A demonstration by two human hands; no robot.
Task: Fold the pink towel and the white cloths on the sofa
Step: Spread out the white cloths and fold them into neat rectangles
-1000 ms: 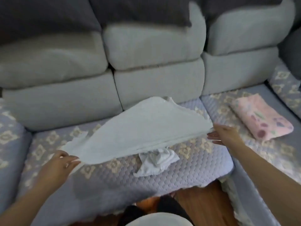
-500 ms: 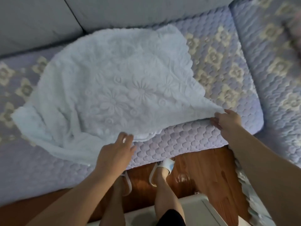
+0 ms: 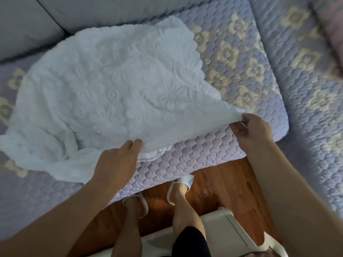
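A white cloth (image 3: 115, 86) embossed with flowers lies spread over the lilac quilted sofa seat (image 3: 241, 71). My right hand (image 3: 250, 130) pinches its near right corner at the seat's front edge. My left hand (image 3: 118, 160) grips the cloth's near edge further left. A second, thinner white cloth (image 3: 74, 164) lies bunched under that edge, by my left wrist. The pink towel (image 3: 334, 21) shows only as a blurred pink patch at the top right.
Grey back cushions (image 3: 37, 17) run along the top. A second quilted seat (image 3: 306, 108) extends on the right. Below the seat front are the wooden floor (image 3: 219, 191), my feet in white sandals (image 3: 182, 182) and a white object (image 3: 222, 230).
The cloth, held up in the air a second ago, now lies spread on the seat. My left hand moved right along its near edge. The camera tilted down.
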